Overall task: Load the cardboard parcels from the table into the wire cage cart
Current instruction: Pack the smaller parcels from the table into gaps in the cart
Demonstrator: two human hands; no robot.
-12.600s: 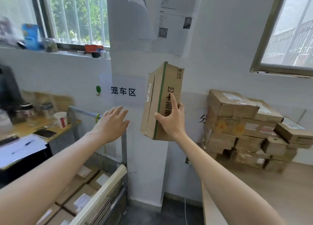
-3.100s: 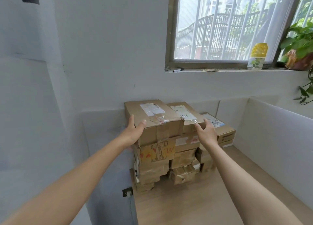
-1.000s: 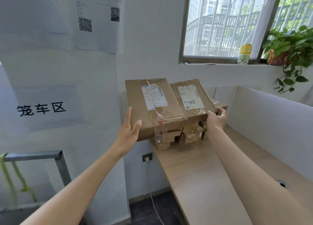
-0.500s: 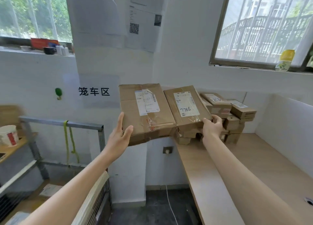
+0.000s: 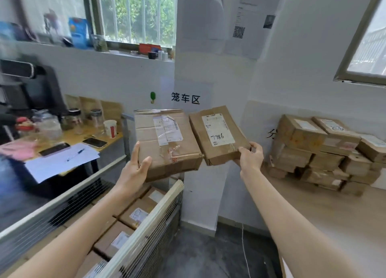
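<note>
At far left a desk carries papers, phones and jars; it plays no part in our work. Just beside it, low in the view, stands the wire cage cart, and the loaded parcels lie flat and edge to edge on its floor, probably so that more can be laid on top.

Our left hand grips the near left corner of the larger parcel, thumb on the top face and the other fingers curled beneath. This parcel hangs in the air right above the cart's far end, its label up, so we judge it is about to go down.

Our right hand pinches the near right corner of the 7786 parcel, thumb on top and fingers wrapped under the edge. It tilts down toward the larger parcel, and the two near corners touch or almost touch. A corner grip leaves each box loose in the hand, which is a reason to lower them soon. We carry one in each hand, most likely to save a trip.

At right, the remaining stack sits against the wall on the table, well apart from the cart, so much of the load is not yet moved.
</note>
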